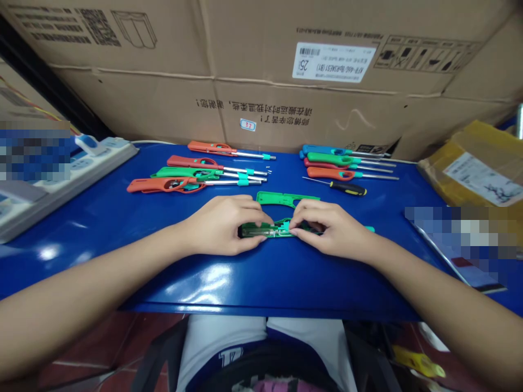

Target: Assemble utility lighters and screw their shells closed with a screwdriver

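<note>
My left hand (226, 224) and my right hand (329, 226) both rest on the blue table (265, 277), fingers closed on an opened green lighter body (272, 228) lying flat between them. Its inner parts show between my fingertips. A separate green shell half (286, 198) lies just behind it. Behind my left hand lie several long-nosed gas lighters (192, 175), orange and green. Another group of lighters (345, 161), blue, green and orange, lies behind my right hand. A black-and-yellow screwdriver (345, 187) sits in front of that group.
Large cardboard boxes (261, 71) wall off the table's back edge. A white power strip (81, 158) lies at the far left. A yellow-brown package (476, 169) sits at the right, with a flat sheet (445, 256) in front of it.
</note>
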Demonstrator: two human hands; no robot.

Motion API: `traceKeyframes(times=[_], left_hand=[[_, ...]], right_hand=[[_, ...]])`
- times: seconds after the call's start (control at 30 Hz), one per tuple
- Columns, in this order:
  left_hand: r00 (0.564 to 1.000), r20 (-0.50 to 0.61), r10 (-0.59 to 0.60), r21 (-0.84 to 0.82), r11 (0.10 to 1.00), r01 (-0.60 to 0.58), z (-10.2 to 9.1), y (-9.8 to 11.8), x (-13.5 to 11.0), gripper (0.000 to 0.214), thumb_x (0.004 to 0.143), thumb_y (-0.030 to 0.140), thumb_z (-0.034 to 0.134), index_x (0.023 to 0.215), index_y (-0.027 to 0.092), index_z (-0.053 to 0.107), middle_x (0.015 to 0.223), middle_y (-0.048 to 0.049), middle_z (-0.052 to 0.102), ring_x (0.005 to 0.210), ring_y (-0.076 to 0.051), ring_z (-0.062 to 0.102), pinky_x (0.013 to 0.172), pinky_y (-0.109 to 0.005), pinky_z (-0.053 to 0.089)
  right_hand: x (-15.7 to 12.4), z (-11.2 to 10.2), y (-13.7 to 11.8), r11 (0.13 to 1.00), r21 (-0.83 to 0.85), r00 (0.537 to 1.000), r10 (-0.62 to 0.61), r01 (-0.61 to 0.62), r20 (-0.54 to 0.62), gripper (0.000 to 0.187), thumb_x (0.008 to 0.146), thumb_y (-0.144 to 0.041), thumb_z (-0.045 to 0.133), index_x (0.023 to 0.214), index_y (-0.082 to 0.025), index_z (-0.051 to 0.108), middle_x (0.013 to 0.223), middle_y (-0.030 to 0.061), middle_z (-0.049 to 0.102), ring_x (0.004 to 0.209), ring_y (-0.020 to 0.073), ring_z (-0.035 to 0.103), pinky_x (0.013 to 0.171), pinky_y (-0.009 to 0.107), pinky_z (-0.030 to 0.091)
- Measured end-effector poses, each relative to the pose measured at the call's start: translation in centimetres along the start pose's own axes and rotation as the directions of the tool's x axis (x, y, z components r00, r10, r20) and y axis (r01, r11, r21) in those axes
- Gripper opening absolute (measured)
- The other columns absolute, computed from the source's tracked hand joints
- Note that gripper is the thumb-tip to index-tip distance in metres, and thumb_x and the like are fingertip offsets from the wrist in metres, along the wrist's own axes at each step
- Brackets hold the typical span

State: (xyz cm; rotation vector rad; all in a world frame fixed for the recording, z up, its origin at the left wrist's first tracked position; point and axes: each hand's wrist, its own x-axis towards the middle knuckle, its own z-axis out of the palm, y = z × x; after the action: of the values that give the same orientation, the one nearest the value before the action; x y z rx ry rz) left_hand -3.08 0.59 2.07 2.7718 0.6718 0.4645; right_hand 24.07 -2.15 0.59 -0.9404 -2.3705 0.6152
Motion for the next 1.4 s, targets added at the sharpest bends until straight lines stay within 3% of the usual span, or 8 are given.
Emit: traceKeyframes(times=[0.27,0.4,0.53,0.73,0.87,1.13,1.23,1.4], left_hand=[[1.000,0.004,-0.018,-0.130,0.991,0.019,0.0,-0.5,0.0,0.018,0.090,0.021,0.065,0.104,0.021,0.077,0.095,-0.0026,0.077,0.086,-0.018,0.067,0.081,-0.028,0.053],[0.993,0.008,-0.116,-0.194,0.974,0.116,0.1,-0.4,0.1,0.016,0.088,0.026,0.070,0.100,0.021,0.078,0.094,-0.0031,0.076,0.082,-0.016,0.068,0.073,-0.025,0.053],[0.975,0.016,-0.223,-0.271,0.937,0.219,0.4,-0.3,0.3,0.015,0.084,0.028,0.075,0.096,0.020,0.079,0.087,-0.0010,0.075,0.066,-0.011,0.062,0.058,-0.020,0.046],[0.961,-0.043,-0.274,-0.333,0.911,0.245,1.2,-0.5,0.3,0.021,0.082,0.034,0.081,0.094,0.018,0.078,0.083,-0.0007,0.072,0.067,-0.011,0.062,0.060,-0.021,0.046],[0.970,-0.089,-0.228,-0.313,0.930,0.190,1.2,-0.6,0.2,0.022,0.085,0.036,0.079,0.096,0.017,0.078,0.086,-0.0030,0.073,0.069,-0.012,0.063,0.063,-0.022,0.049],[0.993,-0.057,-0.099,-0.259,0.962,0.081,0.8,-1.1,0.3,0.018,0.097,0.025,0.062,0.101,0.017,0.077,0.093,-0.0053,0.072,0.077,-0.013,0.067,0.069,-0.023,0.051],[0.993,-0.096,-0.068,-0.212,0.976,0.046,0.9,-1.4,0.2,0.019,0.097,0.024,0.060,0.106,0.017,0.076,0.098,-0.0058,0.071,0.086,-0.015,0.068,0.077,-0.026,0.053],[0.987,-0.112,0.114,-0.119,0.985,-0.127,0.8,-1.7,0.2,0.026,0.098,0.022,0.058,0.120,0.020,0.072,0.112,-0.0086,0.070,0.103,-0.021,0.064,0.094,-0.035,0.052]], right_hand=[[-0.1,-0.2,-0.3,0.999,-0.028,1.000,0.024,-0.024,-0.012,0.008,0.094,-0.021,0.064,0.098,-0.020,0.071,0.098,0.0052,0.065,0.081,0.0145,0.060,0.069,0.027,0.045],[-0.1,-0.1,-0.3,0.999,-0.044,1.000,0.026,-0.025,0.000,0.011,0.095,-0.022,0.062,0.101,-0.021,0.071,0.101,0.0061,0.065,0.084,0.0160,0.062,0.072,0.028,0.048],[-0.1,0.2,-0.3,0.996,-0.088,1.000,-0.021,0.022,0.015,0.021,0.096,-0.024,0.061,0.115,-0.022,0.071,0.111,0.0091,0.066,0.099,0.0205,0.064,0.087,0.034,0.052],[-0.2,-0.1,-0.5,0.954,-0.238,0.976,-0.150,0.185,0.160,0.033,0.099,-0.029,0.058,0.130,-0.024,0.069,0.142,0.0134,0.060,0.129,0.0294,0.056,0.107,0.052,0.046],[-0.4,-0.5,-0.4,0.922,-0.311,0.955,-0.156,0.232,0.253,0.042,0.101,-0.031,0.057,0.142,-0.023,0.061,0.159,0.0166,0.045,0.140,0.0347,0.048,0.111,0.060,0.041],[-0.7,-0.9,-0.6,0.915,-0.346,0.939,-0.087,0.208,0.334,0.049,0.102,-0.034,0.054,0.151,-0.023,0.051,0.168,0.0147,0.028,0.145,0.0355,0.041,0.115,0.062,0.037],[-0.5,-1.6,-0.2,0.939,-0.301,0.968,-0.099,0.168,0.231,0.044,0.102,-0.029,0.054,0.145,-0.023,0.057,0.161,0.0133,0.042,0.140,0.0320,0.046,0.116,0.059,0.037],[-0.4,-3.3,0.7,0.932,-0.337,0.991,-0.121,0.136,0.065,0.028,0.099,-0.021,0.053,0.120,-0.018,0.072,0.121,0.0131,0.069,0.114,0.0271,0.062,0.105,0.050,0.047]])
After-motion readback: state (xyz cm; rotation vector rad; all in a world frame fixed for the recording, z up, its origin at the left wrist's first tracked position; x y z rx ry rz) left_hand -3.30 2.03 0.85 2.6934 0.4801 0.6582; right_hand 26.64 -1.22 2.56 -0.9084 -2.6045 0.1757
